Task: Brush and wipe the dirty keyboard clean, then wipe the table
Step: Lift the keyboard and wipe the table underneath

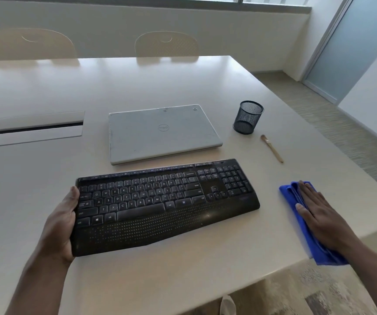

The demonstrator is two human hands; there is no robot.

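A: Where is the keyboard [167,201], and how do you hold it?

B: It lies across the near middle of the table [137,280], keys up, its right end angled away from you. Your left hand [62,214] grips its left end: the thumb lies over the top beside the keys and the palm wraps the edge. Whether that end is raised off the table cannot be told.

A: And your right hand [319,212]?

B: It lies flat, fingers straight and together, pressing on a folded blue cloth [288,189]. It clamps nothing. The cloth sits to the right of the keyboard, apart from it, and its near end reaches the table's edge.

A: The brush [272,148]?

B: It lies on the table beyond the cloth, untouched, bristles pointing away from you, just in front of a black mesh cup [247,117].

A: What else is shown?

B: A closed grey laptop [162,133] lies just behind the keyboard, left of the cup. Two pale chairs [167,44] stand at the table's far side.
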